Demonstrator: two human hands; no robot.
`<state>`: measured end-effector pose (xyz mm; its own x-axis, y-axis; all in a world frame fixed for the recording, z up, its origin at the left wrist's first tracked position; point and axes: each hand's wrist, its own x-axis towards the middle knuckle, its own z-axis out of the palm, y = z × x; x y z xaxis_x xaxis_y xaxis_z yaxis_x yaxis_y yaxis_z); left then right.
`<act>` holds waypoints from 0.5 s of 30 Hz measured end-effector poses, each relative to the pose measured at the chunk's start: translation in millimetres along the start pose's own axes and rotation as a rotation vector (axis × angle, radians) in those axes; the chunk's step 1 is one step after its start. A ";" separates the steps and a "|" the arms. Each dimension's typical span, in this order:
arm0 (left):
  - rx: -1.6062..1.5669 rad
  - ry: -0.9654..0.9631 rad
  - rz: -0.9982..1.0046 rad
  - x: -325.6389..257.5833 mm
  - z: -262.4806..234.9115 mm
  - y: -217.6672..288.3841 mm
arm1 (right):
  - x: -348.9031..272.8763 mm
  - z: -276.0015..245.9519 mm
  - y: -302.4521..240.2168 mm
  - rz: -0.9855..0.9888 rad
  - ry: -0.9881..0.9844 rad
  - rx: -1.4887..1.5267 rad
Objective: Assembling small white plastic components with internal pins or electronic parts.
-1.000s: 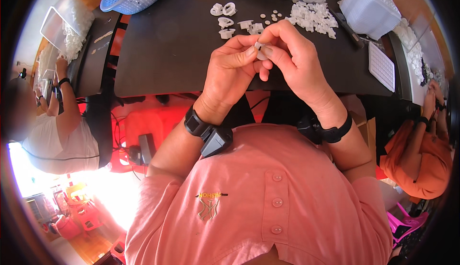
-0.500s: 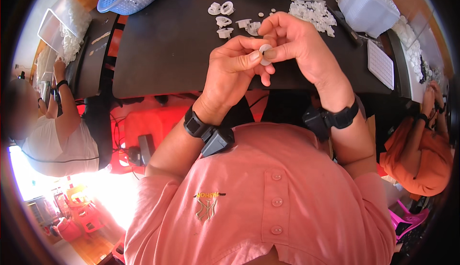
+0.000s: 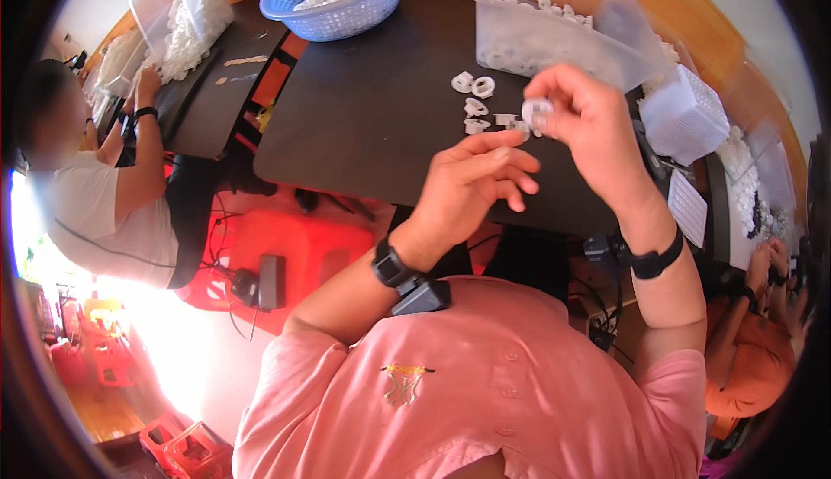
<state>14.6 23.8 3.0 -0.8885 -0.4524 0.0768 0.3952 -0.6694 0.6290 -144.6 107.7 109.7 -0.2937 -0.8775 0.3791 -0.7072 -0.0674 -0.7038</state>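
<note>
Pinching rnd white pc. in R hand, in front of clear box. Holding L hand open, farther from box. W/ more white bits near box's left end, + blue basket left of box.

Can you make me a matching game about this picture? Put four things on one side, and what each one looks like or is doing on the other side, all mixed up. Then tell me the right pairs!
Things:
1. basket
2. tub
3. left hand
4. right hand

Looks or state:
A. pinching a round white part
B. see-through
C. looks empty, with its fingers loosely bent
D. blue, with little holes in its side

Right pairs:
1-D
2-B
3-C
4-A
</note>
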 end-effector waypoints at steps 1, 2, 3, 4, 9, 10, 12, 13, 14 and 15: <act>0.043 0.034 0.010 -1.3 -2.5 6.0 | 14.4 -7.4 12.5 -0.028 0.038 -0.010; 0.066 0.061 0.040 -2.5 -7.3 10.8 | 32.5 -14.1 15.4 0.021 0.137 0.104; 0.090 0.074 0.051 -2.4 -10.2 15.9 | 54.2 -31.7 37.5 -0.116 0.220 -0.036; 0.065 0.095 0.063 -1.5 -12.4 20.3 | 79.1 -51.5 72.7 -0.172 0.283 -0.064; 0.033 0.167 0.148 1.4 -28.4 34.8 | 105.1 -72.5 105.2 -0.165 0.420 -0.301; 0.022 0.176 0.143 1.5 -29.4 35.5 | 97.5 -76.4 113.3 -0.151 0.417 -0.314; 0.035 0.181 0.135 -5.4 -32.0 36.5 | 75.6 -55.7 80.5 -0.382 0.488 -0.871; 0.064 0.174 0.135 -7.4 -31.7 36.9 | 63.4 -44.3 66.3 -0.430 0.502 -0.799; 0.091 0.163 0.118 -8.8 -30.2 37.7 | 50.6 -32.7 53.2 -0.477 0.517 -0.727; 0.088 0.165 0.112 -10.4 -26.3 38.2 | 37.3 -20.2 49.0 -0.381 0.384 -0.628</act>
<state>45.0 -12.6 5.9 -0.7869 -0.6165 0.0272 0.4614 -0.5586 0.6893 -203.2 81.2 101.5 -0.0794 -0.6173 0.7827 -0.9968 0.0501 -0.0616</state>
